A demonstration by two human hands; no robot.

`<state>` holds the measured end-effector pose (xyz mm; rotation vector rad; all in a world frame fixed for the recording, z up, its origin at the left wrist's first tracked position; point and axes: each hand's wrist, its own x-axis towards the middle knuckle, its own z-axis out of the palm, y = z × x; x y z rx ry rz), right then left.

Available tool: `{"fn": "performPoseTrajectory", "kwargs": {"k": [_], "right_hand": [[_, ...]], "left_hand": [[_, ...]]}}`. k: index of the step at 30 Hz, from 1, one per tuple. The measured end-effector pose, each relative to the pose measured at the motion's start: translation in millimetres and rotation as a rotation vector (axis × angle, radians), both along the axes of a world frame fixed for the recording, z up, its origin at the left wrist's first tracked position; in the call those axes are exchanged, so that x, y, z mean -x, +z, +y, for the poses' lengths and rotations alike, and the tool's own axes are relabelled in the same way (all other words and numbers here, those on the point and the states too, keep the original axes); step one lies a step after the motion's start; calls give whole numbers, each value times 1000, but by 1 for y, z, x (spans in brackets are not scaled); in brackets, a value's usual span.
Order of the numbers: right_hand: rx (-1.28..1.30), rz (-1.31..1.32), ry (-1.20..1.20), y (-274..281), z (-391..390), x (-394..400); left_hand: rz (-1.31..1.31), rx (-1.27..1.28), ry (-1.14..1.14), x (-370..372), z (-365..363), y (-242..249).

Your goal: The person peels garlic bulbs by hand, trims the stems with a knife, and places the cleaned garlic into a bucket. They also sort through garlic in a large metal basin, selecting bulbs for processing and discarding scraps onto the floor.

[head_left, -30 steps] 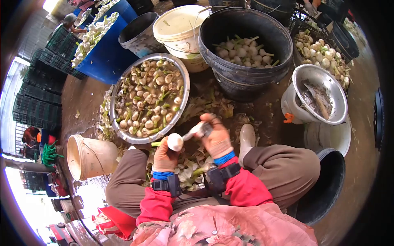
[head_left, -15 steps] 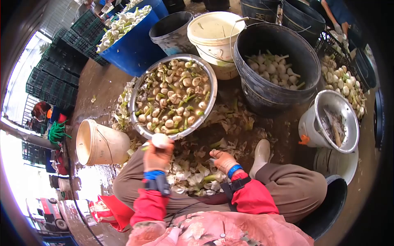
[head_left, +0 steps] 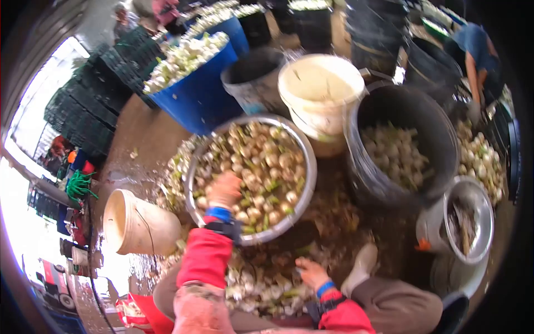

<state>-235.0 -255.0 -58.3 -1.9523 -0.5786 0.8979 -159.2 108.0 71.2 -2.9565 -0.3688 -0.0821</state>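
Note:
My left hand (head_left: pixel 223 190) reaches into the left side of a wide metal basin (head_left: pixel 309 167) full of garlic bulbs (head_left: pixel 272 158) with green stem stubs in murky water. Its fingers point down among the bulbs and are blurred, so their grip is hidden. My right hand (head_left: pixel 312 273) stays low in front of my lap, its fingers curled around something small that I cannot make out. Beneath it, a heap of pale garlic peelings (head_left: pixel 261 292) covers the floor. Right of the basin, a large black bucket (head_left: pixel 361 172) holds cleaner, whiter garlic bulbs (head_left: pixel 397 153).
A cream bucket (head_left: pixel 320 114) stands behind the basin, a tipped white bucket (head_left: pixel 147 225) to its left. At right are a metal bowl (head_left: pixel 484 236) on a pail and piled garlic (head_left: pixel 478 158). Behind stands a blue tub (head_left: pixel 194 103) of garlic. A co-worker (head_left: pixel 478 53) bends at upper right.
My left hand has moved forward from above my lap into the basin; the white garlic bulb it held is no longer visible in it. My view has shifted, and the right hand remains near the peelings.

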Motion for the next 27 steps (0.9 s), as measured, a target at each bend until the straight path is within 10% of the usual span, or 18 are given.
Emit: {"fn": "performPoseTrajectory", "kwargs": {"k": [1,4,12,16,17,20,22,27], "right_hand": [[-25,94,-24,4,-1,-2],[-19,366,-153,9,0,-13],[37,369,-265,36,4,-26],[12,196,-201,27,4,-24],[-51,193,-226,24,5,-24],[-237,335,-357,58,18,-23],[-485,747,-659,67,27,-22],[-523,483,-601,80,20,-16]], "left_hand": [[-319,591,175,-20,-17,-23],[164,41,137,-66,-43,-43],[550,69,445,-80,-40,-24],[142,693,496,-36,-21,-13],[55,923,153,-10,-7,-34],[-339,2224,631,50,-83,-4],[-371,2346,746,85,-138,1],[-113,2270,565,128,-218,-17]]}}
